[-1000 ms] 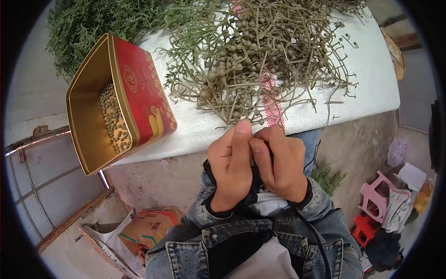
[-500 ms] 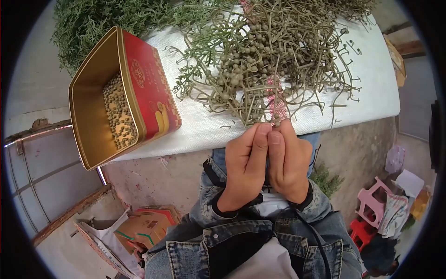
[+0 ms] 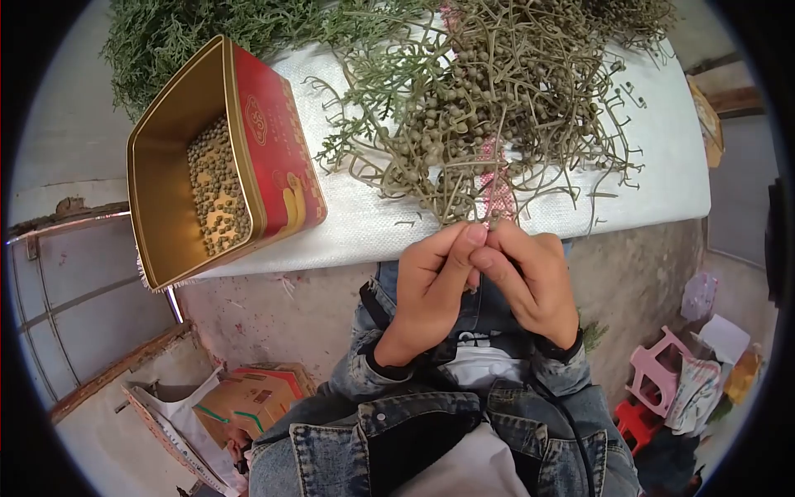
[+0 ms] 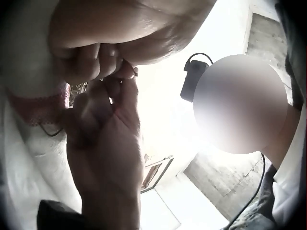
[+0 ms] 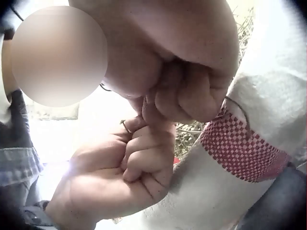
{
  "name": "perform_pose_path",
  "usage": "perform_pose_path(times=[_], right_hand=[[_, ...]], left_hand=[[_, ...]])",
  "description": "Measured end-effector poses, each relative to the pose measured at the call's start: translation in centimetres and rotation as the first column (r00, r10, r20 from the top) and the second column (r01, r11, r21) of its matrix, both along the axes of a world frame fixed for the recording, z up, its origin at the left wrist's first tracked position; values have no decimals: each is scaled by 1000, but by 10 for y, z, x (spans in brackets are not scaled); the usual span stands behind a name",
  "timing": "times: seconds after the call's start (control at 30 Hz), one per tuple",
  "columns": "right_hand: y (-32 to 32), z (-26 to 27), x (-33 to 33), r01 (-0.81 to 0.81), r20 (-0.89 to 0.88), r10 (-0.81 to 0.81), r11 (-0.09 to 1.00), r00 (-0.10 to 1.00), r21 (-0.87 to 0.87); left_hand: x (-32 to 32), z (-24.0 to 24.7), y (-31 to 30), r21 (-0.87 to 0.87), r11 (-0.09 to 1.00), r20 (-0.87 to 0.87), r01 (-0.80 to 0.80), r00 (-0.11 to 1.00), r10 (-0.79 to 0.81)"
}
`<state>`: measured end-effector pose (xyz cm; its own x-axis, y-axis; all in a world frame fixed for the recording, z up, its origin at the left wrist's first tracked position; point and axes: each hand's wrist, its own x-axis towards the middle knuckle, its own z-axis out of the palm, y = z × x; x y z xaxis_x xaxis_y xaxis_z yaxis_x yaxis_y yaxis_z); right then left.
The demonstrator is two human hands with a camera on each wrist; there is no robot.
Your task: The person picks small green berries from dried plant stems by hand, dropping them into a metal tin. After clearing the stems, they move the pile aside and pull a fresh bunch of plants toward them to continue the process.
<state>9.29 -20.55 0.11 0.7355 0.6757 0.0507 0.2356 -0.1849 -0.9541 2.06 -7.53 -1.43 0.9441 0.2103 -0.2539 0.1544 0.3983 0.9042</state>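
Note:
Both hands meet at the cloth's front edge, fingers curled and fingertips together. My left hand (image 3: 429,291) pinches a thin stem, whose short end (image 5: 124,126) shows by its thumb in the right wrist view. The right hand (image 3: 537,286) holds a stem between thumb and curled fingers; a curved length (image 5: 242,111) sticks out beyond them. One small round pod (image 3: 494,222) shows at the fingertips. Just beyond lies a tangled heap of brownish stems with round pods (image 3: 530,99). What lies inside the fingers is hidden.
A red and gold tin (image 3: 286,157), open side facing the camera, holds loose pods (image 3: 219,186) at the left. Green foliage (image 3: 199,41) lies behind it. White woven cloth (image 3: 662,157) spreads underneath. Stools (image 3: 658,373) and a cardboard box (image 3: 248,402) stand lower down.
The hands have moved right in the head view, and the right hand has turned with its wrist further out. The tin and heap appear shifted slightly right in the picture.

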Motion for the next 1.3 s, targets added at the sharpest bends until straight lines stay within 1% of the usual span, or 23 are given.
perform_pose_path(times=[0.07,0.1,0.13,0.2,0.23,0.33,0.37,0.47,0.5,0.6,0.63,0.67,0.7,0.73,0.77,0.87,0.9,1.0,1.03,1.13,1.17,1.27,1.3], right_hand=[[0,5,4,-84,-32,84,996,996,0],[0,4,4,-85,-30,85,996,996,-1],[0,2,2,-68,-27,69,997,997,37],[1,-2,-3,-28,-26,31,993,999,113],[2,-3,-6,-27,-30,30,993,999,113],[7,-5,-15,108,-40,-102,970,994,216],[9,-6,-16,110,-37,-105,970,994,219],[13,-13,-22,217,-263,-133,921,956,322],[13,-17,-24,215,-262,-131,922,956,322],[12,-29,-27,283,-133,-252,899,959,335],[12,-29,-26,284,-139,-251,900,958,331],[14,-26,-24,422,-366,-279,813,888,402],[16,-23,-20,564,-574,-268,704,774,431],[16,-19,-18,695,-748,-212,584,629,419],[12,-16,-17,692,-744,-211,584,634,425],[-4,-10,-18,537,-601,-200,710,774,455],[-3,-8,-19,541,-606,-203,711,769,449],[6,-3,-17,527,-674,-97,707,733,471],[6,-3,-17,527,-675,-96,706,732,472],[5,-8,-18,446,-732,145,709,665,546],[7,-7,-19,450,-735,143,709,663,543],[18,0,-23,441,-712,-4,788,702,430],[17,0,-23,443,-711,-7,787,703,430]], left_hand=[[-4,-6,0,-110,994,-36,-14,999,10],[-4,-7,-1,-111,994,-34,-15,999,12],[-4,-9,-2,-231,973,-19,-28,1000,24],[-4,-12,-3,-459,887,4,-43,999,50],[-5,-11,-3,-459,887,1,-44,999,50],[-4,-7,0,-407,913,37,-23,998,41],[-3,-6,0,-405,914,40,-18,998,38],[-3,-2,-3,-452,888,3,-83,996,95],[-2,-1,-4,-452,888,4,-84,995,97],[-3,-1,-7,-448,888,-16,-104,994,108],[-3,-2,-4,-449,887,-22,-107,994,109],[-2,-3,4,-586,799,14,-138,984,180],[0,-3,11,-709,689,39,-151,967,252],[1,-3,14,-814,562,56,-148,943,329],[2,-1,13,-814,563,63,-142,942,329],[2,8,12,-528,833,75,-162,969,236],[1,8,11,-529,832,68,-164,970,234],[4,4,10,-468,871,88,-153,972,218],[4,3,11,-466,871,87,-154,972,218],[2,0,16,-493,867,111,-74,983,147],[1,-2,17,-494,866,107,-75,984,146],[1,-9,19,-506,862,171,26,983,70],[0,-7,19,-506,862,172,30,983,68]])
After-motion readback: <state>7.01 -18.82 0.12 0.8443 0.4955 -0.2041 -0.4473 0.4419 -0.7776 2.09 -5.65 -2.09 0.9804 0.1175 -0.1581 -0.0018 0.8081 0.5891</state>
